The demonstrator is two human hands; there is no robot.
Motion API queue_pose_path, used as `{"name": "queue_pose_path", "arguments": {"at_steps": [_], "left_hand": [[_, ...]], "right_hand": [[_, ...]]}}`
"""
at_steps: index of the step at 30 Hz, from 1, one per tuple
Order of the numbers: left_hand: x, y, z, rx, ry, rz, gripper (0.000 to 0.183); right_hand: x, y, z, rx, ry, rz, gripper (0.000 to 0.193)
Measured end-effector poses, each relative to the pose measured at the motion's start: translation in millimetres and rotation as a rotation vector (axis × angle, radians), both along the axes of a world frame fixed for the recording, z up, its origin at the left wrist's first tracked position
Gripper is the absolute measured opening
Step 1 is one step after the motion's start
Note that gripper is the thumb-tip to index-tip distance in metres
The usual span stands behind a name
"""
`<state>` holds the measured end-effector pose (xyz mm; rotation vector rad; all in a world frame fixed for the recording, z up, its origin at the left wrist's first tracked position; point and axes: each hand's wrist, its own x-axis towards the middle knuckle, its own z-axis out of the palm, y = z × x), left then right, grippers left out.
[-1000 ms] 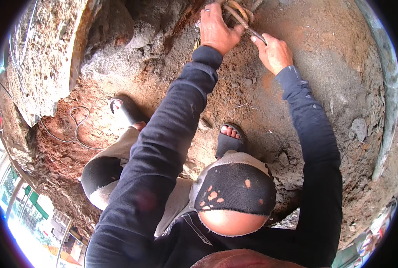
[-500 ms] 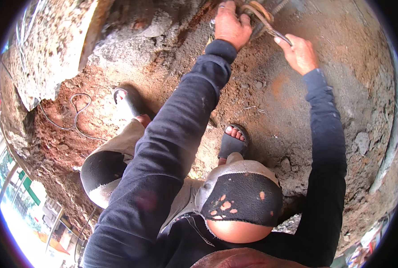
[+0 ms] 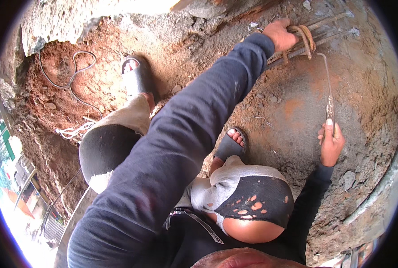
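At the far right of centre, my left hand point(image 3: 280, 35) is closed on the rusty rebar point(image 3: 328, 22), right beside bent steel rings point(image 3: 308, 41) that loop around the bars. Its fingertips are partly hidden. Nearer to me on the right, my right hand point(image 3: 332, 142) grips the handle of a tying hook point(image 3: 328, 85), a thin rod with a bent tip. The hook points away from me, its tip just short of the rings and apart from them. A bit of shiny wire point(image 3: 254, 27) shows beside my left hand.
Rough soil and grey concrete point(image 3: 292, 129) surround my sandalled feet point(image 3: 231, 143). A broken concrete slab point(image 3: 65, 22) overhangs the far left. Looped cable point(image 3: 75, 73) lies on reddish dirt, with white strings point(image 3: 71, 132) by my left knee. A pipe point(image 3: 373, 198) runs along the right.
My right hand has drawn back toward me with the tying hook, away from the rings. My left hand stays at the rebar. The view has shifted, so the bars show more fully.
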<state>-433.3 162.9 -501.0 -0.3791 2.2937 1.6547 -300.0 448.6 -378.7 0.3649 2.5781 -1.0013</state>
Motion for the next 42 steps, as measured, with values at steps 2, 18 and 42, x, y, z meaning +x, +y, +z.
{"name": "queue_pose_path", "arguments": {"at_steps": [2, 18, 42], "left_hand": [[-13, -2, -19, 0.044, -0.019, -0.022, 0.055], [-8, 14, -40, 0.048, 0.474, 0.098, 0.036], [-3, 0, -14, -0.054, 0.544, 0.231, 0.013]], "right_hand": [[-1, -5, 2, -0.057, -0.022, -0.042, 0.037], [-73, -1, 22, -0.032, -0.255, 0.146, 0.027], [-54, -47, 72, -0.133, -0.443, 0.1, 0.027]]}}
